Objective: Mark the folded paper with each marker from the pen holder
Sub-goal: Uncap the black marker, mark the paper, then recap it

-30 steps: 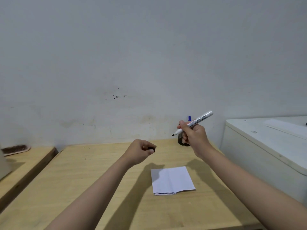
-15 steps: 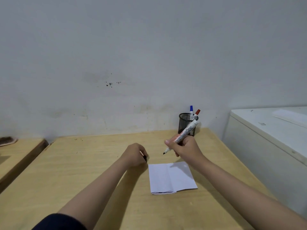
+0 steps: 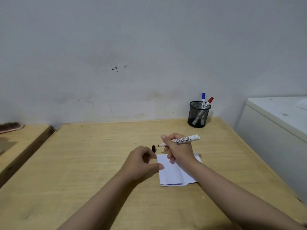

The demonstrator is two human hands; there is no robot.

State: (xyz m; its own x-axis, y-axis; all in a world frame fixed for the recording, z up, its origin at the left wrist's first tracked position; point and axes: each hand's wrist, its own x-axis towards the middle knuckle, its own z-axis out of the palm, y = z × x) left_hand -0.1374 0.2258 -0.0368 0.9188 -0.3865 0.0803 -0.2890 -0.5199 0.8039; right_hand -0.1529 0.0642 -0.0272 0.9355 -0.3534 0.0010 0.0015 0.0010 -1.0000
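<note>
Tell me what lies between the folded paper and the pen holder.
In the head view, the right hand holding an uncapped marker lies between the folded paper and the pen holder.

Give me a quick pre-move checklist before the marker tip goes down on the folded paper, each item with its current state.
1. Marker uncapped: ok. The black marker in the right hand shows a bare tip.
2. Cap out of the way: ok. The black cap sits by the left hand, clear of the folded paper.
3. Paper steadied: cannot tell. The left thumb reaches the paper's left edge; whether it presses is unclear.
4. Tip over paper: not ok. It points left, beyond the far edge.
5. Other markers available: ok. The blue marker and red marker stand in the pen holder.
</note>
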